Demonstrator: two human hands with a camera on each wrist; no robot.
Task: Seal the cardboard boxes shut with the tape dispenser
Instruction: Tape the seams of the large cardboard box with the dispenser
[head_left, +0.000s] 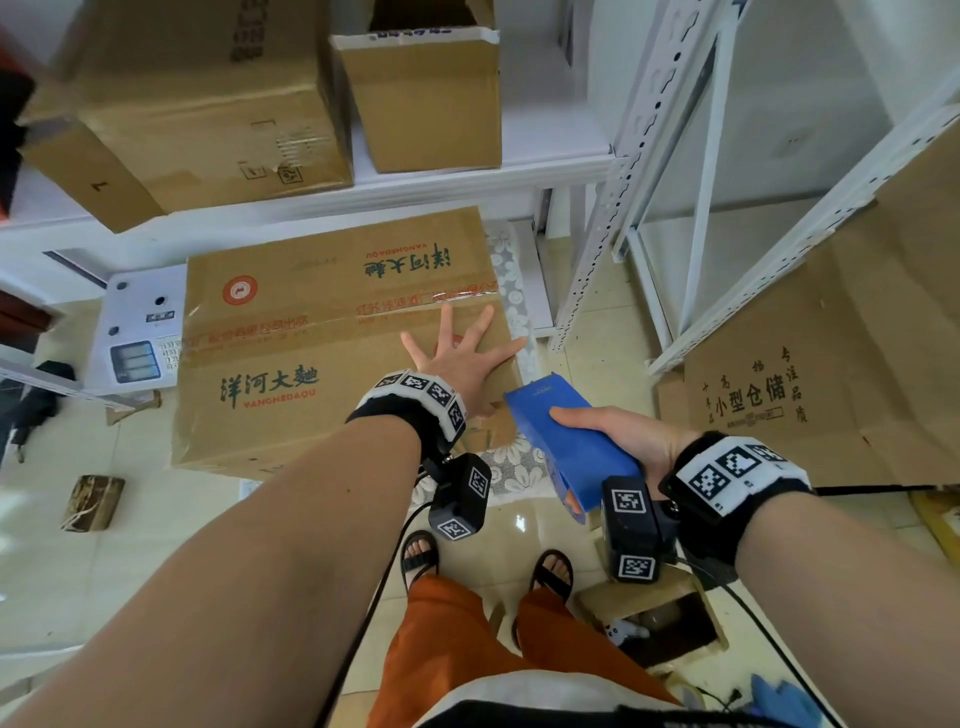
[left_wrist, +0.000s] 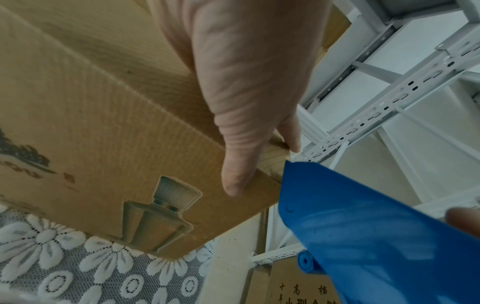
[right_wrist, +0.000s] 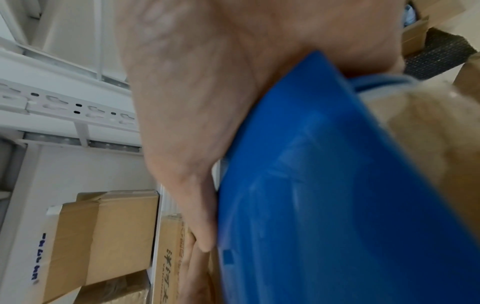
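Observation:
A large cardboard box (head_left: 311, 332) with green and red print stands on the floor below the shelf, its top flaps closed and a strip of clear tape along the seam. My left hand (head_left: 457, 353) lies flat on the box top near its right end, fingers spread; the left wrist view shows the thumb (left_wrist: 239, 164) over the box's corner edge (left_wrist: 130, 144). My right hand (head_left: 618, 436) grips the blue tape dispenser (head_left: 571, 441) just off the box's near right corner. In the right wrist view the blue tape dispenser (right_wrist: 324, 185) fills the frame under my palm.
White metal shelving (head_left: 613, 171) carries two more cardboard boxes (head_left: 208, 104) above. A flattened carton (head_left: 810, 364) leans at the right. A white scale (head_left: 137, 332) sits left of the box, a lace mat (head_left: 519, 467) lies under it, and my sandalled feet (head_left: 488, 566) stand close by.

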